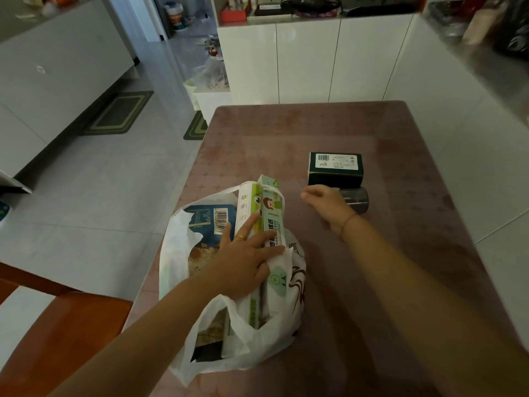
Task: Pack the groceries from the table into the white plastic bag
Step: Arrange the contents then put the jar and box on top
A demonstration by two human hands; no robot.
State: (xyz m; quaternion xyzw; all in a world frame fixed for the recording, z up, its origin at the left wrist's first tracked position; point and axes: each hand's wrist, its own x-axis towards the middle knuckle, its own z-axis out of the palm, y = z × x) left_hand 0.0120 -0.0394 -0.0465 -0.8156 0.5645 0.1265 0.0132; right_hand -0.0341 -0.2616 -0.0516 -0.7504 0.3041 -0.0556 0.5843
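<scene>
The white plastic bag (257,336) lies on the table's near left part, mouth open. Inside it are a dark blue packet with a barcode (211,219) and a long green and white box (272,216) that sticks out toward the far side. My left hand (246,262) presses flat on that long box and the bag's edge. My right hand (326,204) hovers over the table, fingers loosely apart, just in front of a metal can (357,199) lying on its side. Behind the can sits a dark green box (335,170). The hand holds nothing.
The reddish-brown table (286,138) has its left edge near the bag. An orange-brown chair (63,333) stands at the near left. White cabinets (306,61) stand beyond the table, and green mats (120,113) lie on the tiled floor.
</scene>
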